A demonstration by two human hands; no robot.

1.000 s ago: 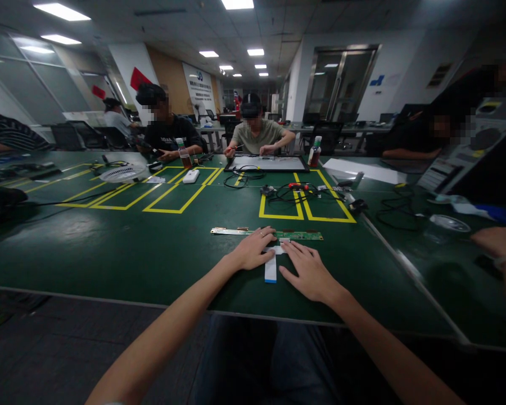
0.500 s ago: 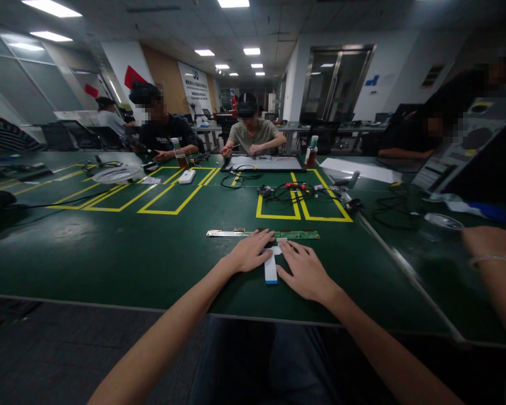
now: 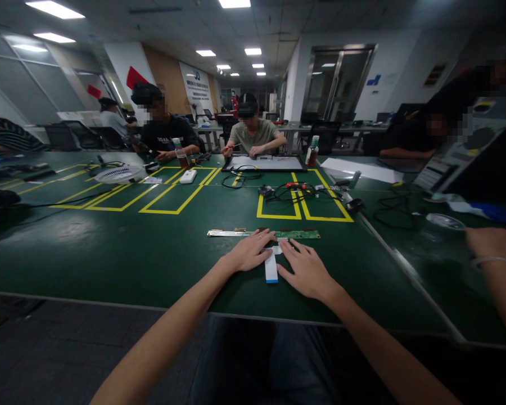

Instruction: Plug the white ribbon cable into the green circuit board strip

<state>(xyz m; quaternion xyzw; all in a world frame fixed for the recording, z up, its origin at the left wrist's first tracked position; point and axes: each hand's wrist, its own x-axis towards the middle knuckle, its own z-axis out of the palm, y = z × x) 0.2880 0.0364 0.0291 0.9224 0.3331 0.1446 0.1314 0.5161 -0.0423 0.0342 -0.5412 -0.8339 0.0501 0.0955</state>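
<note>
A long narrow green circuit board [image 3: 299,234] lies crosswise on the green table in front of me. From its near edge a white flat ribbon cable [image 3: 271,270] with a blue end runs toward me, bent near the board. My left hand [image 3: 249,251] rests flat, fingers stretched onto the board's middle and thumb beside the cable's bend. On the other side, my right hand [image 3: 304,269] lies with spread fingers, its fingertips at the cable's connector end by the board. The exact contact under the fingertips is hidden.
Beyond the board lie tangled black cables [image 3: 274,192] with a red-handled tool [image 3: 296,185]. A white fan [image 3: 118,173] and a white box [image 3: 188,176] sit left. Across the table a person works at a flat panel [image 3: 270,163]. Another person's hand [image 3: 491,243] rests at right.
Both hands keep nearly the same pose on the board and cable. The whole view has shifted very slightly.
</note>
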